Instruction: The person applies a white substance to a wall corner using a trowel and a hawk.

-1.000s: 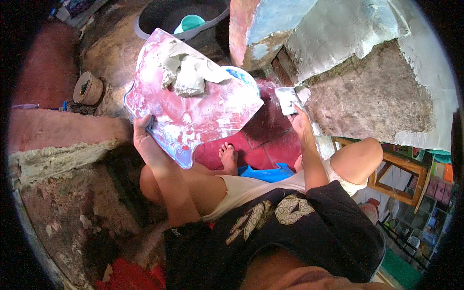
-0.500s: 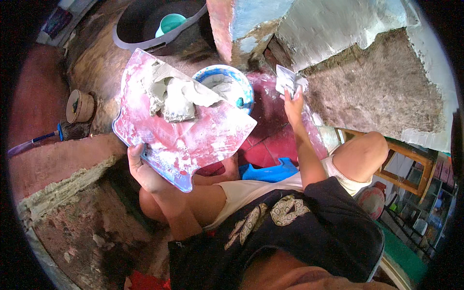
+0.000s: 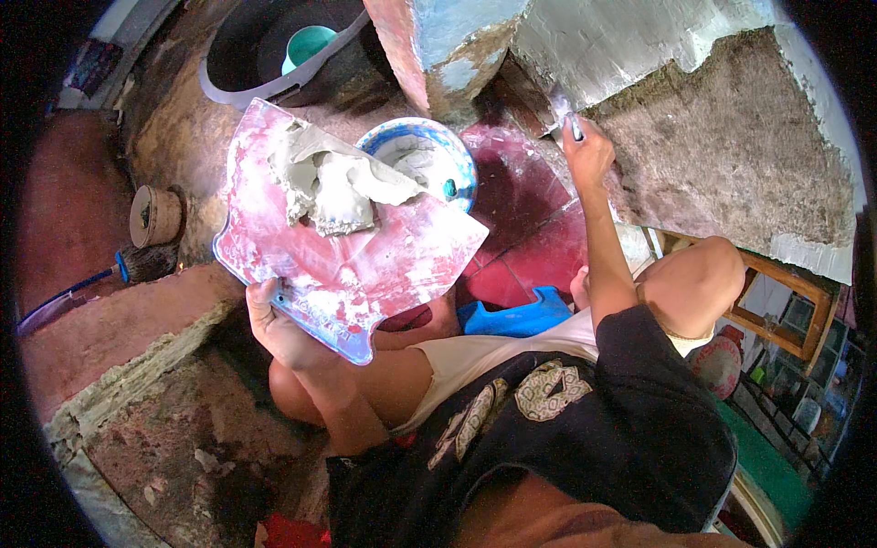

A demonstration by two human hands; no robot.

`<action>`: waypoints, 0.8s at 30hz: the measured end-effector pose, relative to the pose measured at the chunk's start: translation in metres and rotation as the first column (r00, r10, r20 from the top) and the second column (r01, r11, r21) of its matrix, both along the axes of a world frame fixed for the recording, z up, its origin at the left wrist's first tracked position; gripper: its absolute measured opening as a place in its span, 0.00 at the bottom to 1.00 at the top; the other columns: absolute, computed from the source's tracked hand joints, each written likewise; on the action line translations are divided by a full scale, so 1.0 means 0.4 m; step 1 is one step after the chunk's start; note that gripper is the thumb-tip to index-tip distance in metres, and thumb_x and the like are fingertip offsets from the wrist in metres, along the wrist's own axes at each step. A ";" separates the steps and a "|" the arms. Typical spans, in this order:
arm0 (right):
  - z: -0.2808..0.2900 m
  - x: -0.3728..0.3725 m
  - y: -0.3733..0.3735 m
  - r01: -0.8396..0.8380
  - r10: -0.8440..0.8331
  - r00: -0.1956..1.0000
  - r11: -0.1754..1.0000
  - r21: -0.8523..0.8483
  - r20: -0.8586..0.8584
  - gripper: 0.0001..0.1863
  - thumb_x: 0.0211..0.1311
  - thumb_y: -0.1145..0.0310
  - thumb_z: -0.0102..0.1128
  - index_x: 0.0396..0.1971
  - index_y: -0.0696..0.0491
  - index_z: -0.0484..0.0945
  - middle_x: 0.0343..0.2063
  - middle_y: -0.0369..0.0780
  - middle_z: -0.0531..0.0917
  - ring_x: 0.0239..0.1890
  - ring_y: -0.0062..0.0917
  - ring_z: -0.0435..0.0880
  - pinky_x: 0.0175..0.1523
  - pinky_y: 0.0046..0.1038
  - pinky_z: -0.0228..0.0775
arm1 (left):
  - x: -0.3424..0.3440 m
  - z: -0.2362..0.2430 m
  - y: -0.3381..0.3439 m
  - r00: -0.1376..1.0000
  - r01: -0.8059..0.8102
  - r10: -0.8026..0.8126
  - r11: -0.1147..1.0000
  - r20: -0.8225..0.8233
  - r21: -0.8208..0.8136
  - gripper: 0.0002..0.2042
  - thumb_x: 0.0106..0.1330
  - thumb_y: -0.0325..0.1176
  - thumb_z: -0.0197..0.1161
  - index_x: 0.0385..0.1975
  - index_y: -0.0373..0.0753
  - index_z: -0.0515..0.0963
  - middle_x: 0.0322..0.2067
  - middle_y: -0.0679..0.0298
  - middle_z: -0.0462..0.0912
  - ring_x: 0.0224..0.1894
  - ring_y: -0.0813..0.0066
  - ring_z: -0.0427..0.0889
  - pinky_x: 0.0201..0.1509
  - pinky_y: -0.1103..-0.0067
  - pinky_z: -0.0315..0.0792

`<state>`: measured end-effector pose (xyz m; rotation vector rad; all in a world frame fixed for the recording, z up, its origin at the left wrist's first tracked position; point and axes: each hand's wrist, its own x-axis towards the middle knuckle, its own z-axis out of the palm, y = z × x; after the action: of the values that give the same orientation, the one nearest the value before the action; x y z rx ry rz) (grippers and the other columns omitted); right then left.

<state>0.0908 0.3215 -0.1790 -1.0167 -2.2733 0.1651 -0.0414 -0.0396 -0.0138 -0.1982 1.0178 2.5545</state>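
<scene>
My left hand [image 3: 283, 331] grips the lower left edge of a pinkish plastic board [image 3: 402, 265], smeared with white and edged in blue. On the board's far half sits a thick heap of pale grey plaster [image 3: 343, 190]. Fingers closed, my right hand [image 3: 591, 153] holds a scraper [image 3: 575, 129] at the lower far edge of the wall's bare patch [image 3: 713, 146]; the blade is mostly turned out of sight. Just beyond the board stands a white and blue basin [image 3: 463, 151] with whitish plaster inside, partly covered by the board.
Smooth wet plaster [image 3: 630, 46] covers the wall above the bare patch. A large black tub [image 3: 219, 87] holding a green container [image 3: 306, 46] is at the far left. A blue plastic stool [image 3: 516, 315] is under me. A wooden frame [image 3: 786, 320] leans at right; a brush [image 3: 151, 263] lies left.
My right hand has moved away from me and to the right, up against the wall, and the scraper has turned from flat to nearly edge-on. The left hand keeps the board nearly still.
</scene>
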 end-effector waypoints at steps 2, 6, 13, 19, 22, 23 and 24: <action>0.002 0.006 0.017 0.013 -0.012 1.000 0.999 0.030 -0.020 0.10 0.47 0.59 0.56 0.26 0.48 0.79 0.19 0.42 0.78 0.18 0.38 0.76 0.26 0.35 0.68 | -0.001 -0.002 0.005 0.999 -0.042 0.040 0.996 -0.021 -0.079 0.21 0.52 0.33 0.47 0.45 0.28 0.63 0.42 0.52 0.71 0.45 0.60 0.71 0.52 0.67 0.62; -0.019 0.030 0.037 0.068 -0.065 0.997 0.992 0.110 -0.030 0.10 0.47 0.59 0.55 0.26 0.49 0.79 0.18 0.43 0.77 0.18 0.38 0.77 0.25 0.36 0.68 | -0.004 -0.003 -0.005 0.999 0.011 -0.011 1.000 0.030 0.018 0.21 0.51 0.32 0.47 0.46 0.29 0.63 0.42 0.53 0.71 0.45 0.60 0.71 0.52 0.67 0.62; 0.020 0.111 0.014 0.166 -0.174 0.978 0.984 0.071 0.119 0.11 0.46 0.61 0.56 0.25 0.52 0.79 0.17 0.47 0.76 0.20 0.40 0.76 0.26 0.34 0.67 | -0.005 -0.018 -0.025 1.000 -0.016 0.016 0.999 0.007 0.029 0.21 0.51 0.32 0.47 0.46 0.30 0.64 0.42 0.53 0.71 0.45 0.61 0.71 0.53 0.67 0.62; 0.036 0.126 -0.026 0.081 -0.081 0.996 0.997 0.016 0.025 0.13 0.46 0.58 0.56 0.26 0.52 0.79 0.18 0.47 0.77 0.22 0.41 0.77 0.28 0.35 0.67 | 0.002 -0.006 -0.024 0.999 -0.037 0.034 0.996 0.041 0.076 0.21 0.51 0.32 0.48 0.46 0.31 0.64 0.42 0.54 0.71 0.46 0.61 0.70 0.53 0.68 0.61; 0.043 0.099 -0.029 0.080 -0.072 0.994 0.992 -0.100 0.081 0.16 0.46 0.58 0.58 0.30 0.55 0.79 0.18 0.49 0.76 0.23 0.42 0.76 0.30 0.34 0.67 | 0.003 -0.001 -0.032 0.999 -0.001 -0.002 0.996 0.036 0.091 0.21 0.51 0.32 0.48 0.46 0.31 0.64 0.42 0.54 0.71 0.46 0.61 0.70 0.53 0.68 0.61; 0.045 0.087 -0.021 0.098 -0.085 0.991 0.985 -0.139 0.100 0.16 0.46 0.58 0.58 0.30 0.54 0.79 0.18 0.50 0.76 0.23 0.42 0.77 0.30 0.34 0.67 | 0.003 0.000 -0.032 0.999 0.019 -0.022 0.995 0.025 0.096 0.21 0.51 0.32 0.48 0.46 0.31 0.64 0.42 0.54 0.71 0.46 0.61 0.70 0.53 0.68 0.61; 0.046 0.076 -0.012 0.117 -0.096 0.988 0.977 -0.177 0.119 0.16 0.46 0.57 0.58 0.30 0.54 0.79 0.19 0.50 0.76 0.23 0.42 0.77 0.30 0.34 0.67 | 0.004 0.001 -0.031 1.000 0.012 -0.015 0.995 0.027 0.097 0.21 0.51 0.32 0.48 0.46 0.31 0.64 0.42 0.54 0.71 0.46 0.61 0.70 0.53 0.68 0.61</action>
<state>0.1212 0.3166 -0.1607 -1.2691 -2.3280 0.2846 -0.0399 -0.0520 -0.0134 -0.1991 0.8802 2.5741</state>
